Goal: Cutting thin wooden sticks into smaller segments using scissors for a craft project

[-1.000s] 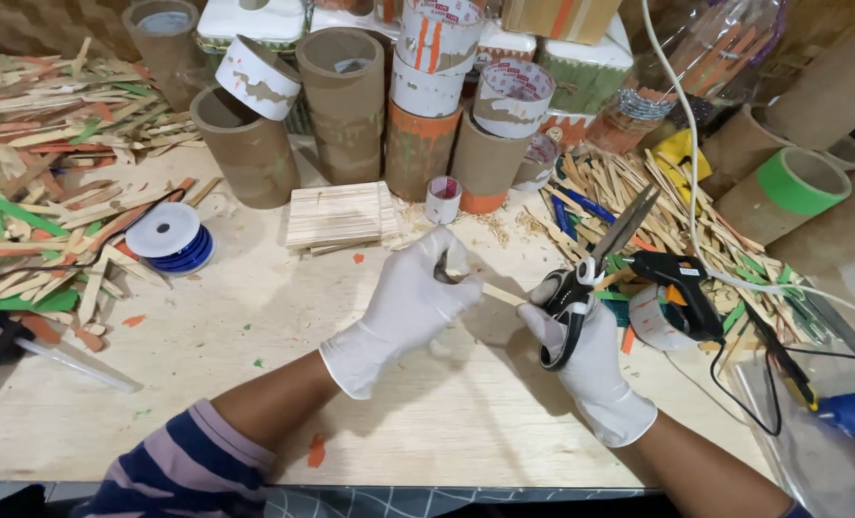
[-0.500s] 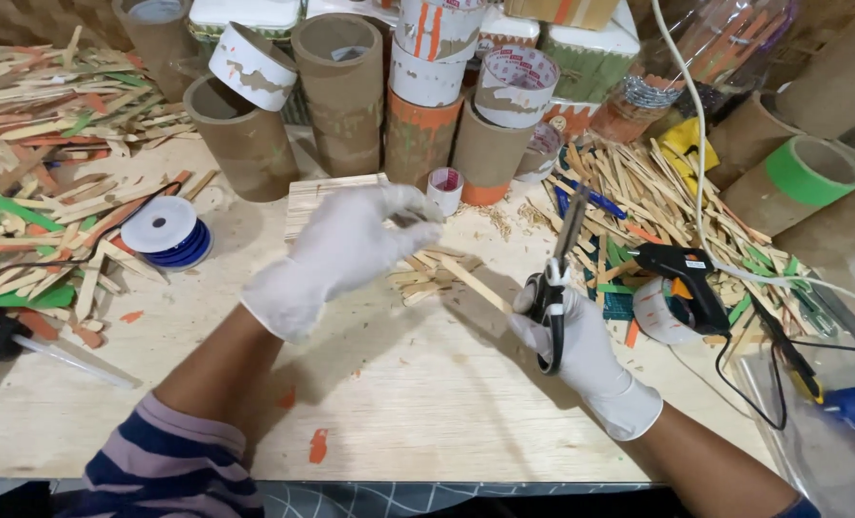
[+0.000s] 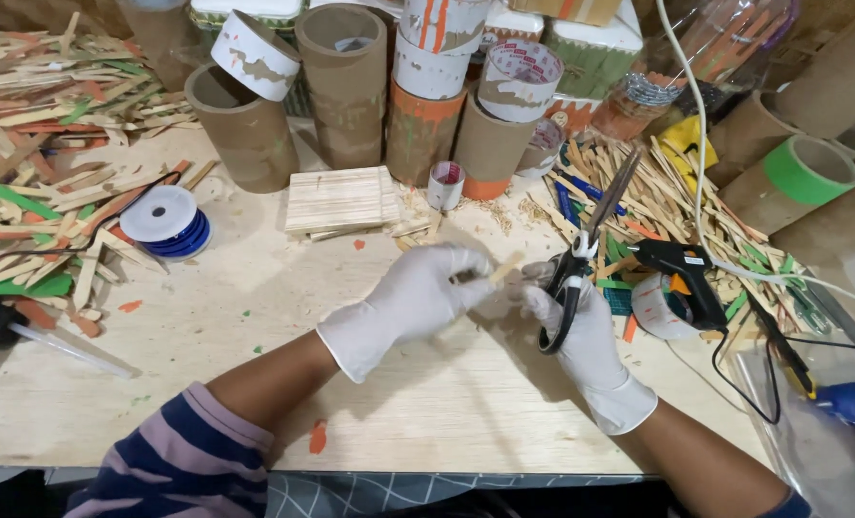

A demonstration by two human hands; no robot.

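To trim well, the left hand (image 3: 418,297) should keep the thin wooden stick (image 3: 504,268) steady and level, clear of the scissors (image 3: 586,249) until the blades line up. The stick is pinched between closed left fingers (image 3: 471,278) near the middle of the desk (image 3: 255,317), its free end pointing toward the right hand (image 3: 581,331), whose fingers are curled through the scissor handles, blades nearly closed.

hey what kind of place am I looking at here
Probably a home craft workbench. A plywood table carries heaps of wooden craft sticks, cardboard tubes and a black glue gun. The gloved right hand holds scissors; the left hand holds a small stick.
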